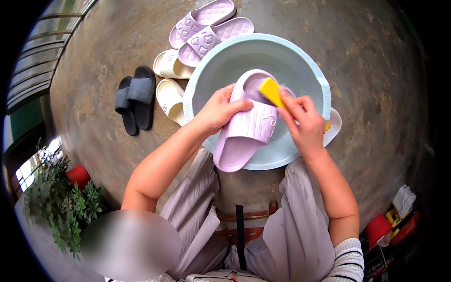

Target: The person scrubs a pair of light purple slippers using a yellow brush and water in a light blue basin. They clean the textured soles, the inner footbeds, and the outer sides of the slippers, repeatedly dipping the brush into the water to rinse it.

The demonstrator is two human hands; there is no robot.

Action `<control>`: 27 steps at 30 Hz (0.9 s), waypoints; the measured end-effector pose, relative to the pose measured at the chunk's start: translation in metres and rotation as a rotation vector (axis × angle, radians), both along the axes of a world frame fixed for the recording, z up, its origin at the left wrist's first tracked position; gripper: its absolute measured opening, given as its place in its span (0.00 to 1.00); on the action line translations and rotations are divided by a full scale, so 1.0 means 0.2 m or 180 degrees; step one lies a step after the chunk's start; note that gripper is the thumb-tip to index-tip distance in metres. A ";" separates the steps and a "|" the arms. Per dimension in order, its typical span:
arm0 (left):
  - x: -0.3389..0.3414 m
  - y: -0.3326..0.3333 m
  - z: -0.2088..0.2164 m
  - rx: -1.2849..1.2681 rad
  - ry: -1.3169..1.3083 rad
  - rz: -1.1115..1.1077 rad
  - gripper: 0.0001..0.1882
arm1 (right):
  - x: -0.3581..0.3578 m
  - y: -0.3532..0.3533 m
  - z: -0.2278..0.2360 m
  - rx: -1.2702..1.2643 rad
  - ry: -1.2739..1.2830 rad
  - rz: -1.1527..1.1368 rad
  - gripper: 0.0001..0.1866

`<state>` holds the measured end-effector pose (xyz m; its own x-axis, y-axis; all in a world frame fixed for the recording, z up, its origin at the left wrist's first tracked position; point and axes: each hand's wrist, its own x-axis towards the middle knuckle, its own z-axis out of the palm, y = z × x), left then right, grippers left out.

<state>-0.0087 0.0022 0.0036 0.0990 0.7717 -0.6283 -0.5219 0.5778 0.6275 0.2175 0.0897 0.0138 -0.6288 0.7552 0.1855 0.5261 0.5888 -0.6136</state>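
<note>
A light purple slide sandal (249,123) is tilted over a pale blue basin (191,89) between my knees. My left hand (224,109) grips it by the side, the thumb lying across its strap. In my right hand (300,120) is a yellow scrub brush (271,92), the fingers closed round its handle. The brush is up against the heel-side or toe-side footbed beyond the strap; which end cannot be told. Its bristles are mostly hidden. Water seems to stand in the basin, below the sandal.
Left of the basin stand cream slides (170,96) and dark slides (141,96). Another purple pair (206,37) lies beyond its rim. A white object (333,127) shows at the right rim. A leafy plant (66,207) and red pot (78,176) are lower left, a red container (377,230) lower right.
</note>
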 end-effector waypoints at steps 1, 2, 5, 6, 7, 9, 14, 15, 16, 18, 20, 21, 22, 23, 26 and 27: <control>0.00 0.01 0.01 0.0060 0.0216 -0.0003 0.28 | 0.04 0.02 0.00 0.0086 -0.0125 0.0014 0.21; 0.00 0.02 0.04 0.0048 0.0149 0.0061 0.26 | 0.07 0.05 -0.01 0.0102 -0.0079 0.0018 0.21; 0.08 0.03 0.04 0.0266 0.0366 -0.0193 0.24 | -0.01 0.08 0.05 0.0000 0.0160 0.0344 0.21; 0.11 0.04 0.05 0.0264 0.0456 -0.0064 0.23 | -0.07 0.08 0.09 0.0180 0.0153 0.0428 0.21; 0.11 0.04 0.06 0.0238 0.0545 -0.0123 0.23 | -0.07 0.11 0.10 0.0227 0.0141 0.0501 0.22; 0.06 0.05 0.07 0.0173 0.0731 -0.0238 0.23 | -0.06 0.15 0.10 0.0306 0.0125 0.0649 0.22; 0.02 0.01 0.06 0.0270 0.0760 0.0034 0.21 | -0.02 0.14 0.12 0.0144 -0.0076 0.0752 0.22; 0.03 0.03 0.05 0.0348 0.0742 0.0073 0.20 | -0.03 0.14 0.12 0.0156 -0.0049 0.0687 0.22; 0.04 0.04 0.04 0.0425 0.0725 0.0114 0.20 | -0.04 0.16 0.12 0.0167 -0.0020 0.0625 0.22; 0.03 0.05 0.07 0.0434 0.0988 0.0171 0.20 | -0.05 0.21 0.10 0.0133 0.0172 0.0456 0.23; 0.02 0.06 0.11 0.0502 0.1158 0.0388 0.20 | 0.00 0.22 0.09 0.0125 0.0157 0.0279 0.23; 0.03 0.06 0.11 0.0644 0.1348 0.0428 0.19 | 0.01 0.21 0.10 0.0117 0.0152 0.0194 0.23; 0.04 0.05 0.09 0.0786 0.1538 0.0468 0.19 | 0.01 0.19 0.11 -0.0024 0.0220 0.0141 0.23; 0.05 0.06 0.07 0.0928 0.1727 0.0507 0.19 | 0.00 0.17 0.11 -0.0142 0.0416 0.0090 0.23; 0.10 0.08 0.09 0.0911 0.2207 0.0415 0.16 | -0.08 0.08 0.20 -0.0453 0.0816 0.0006 0.23; 0.11 0.09 0.10 0.0923 0.2393 0.0334 0.15 | -0.11 0.06 0.24 -0.0541 0.0929 0.0001 0.23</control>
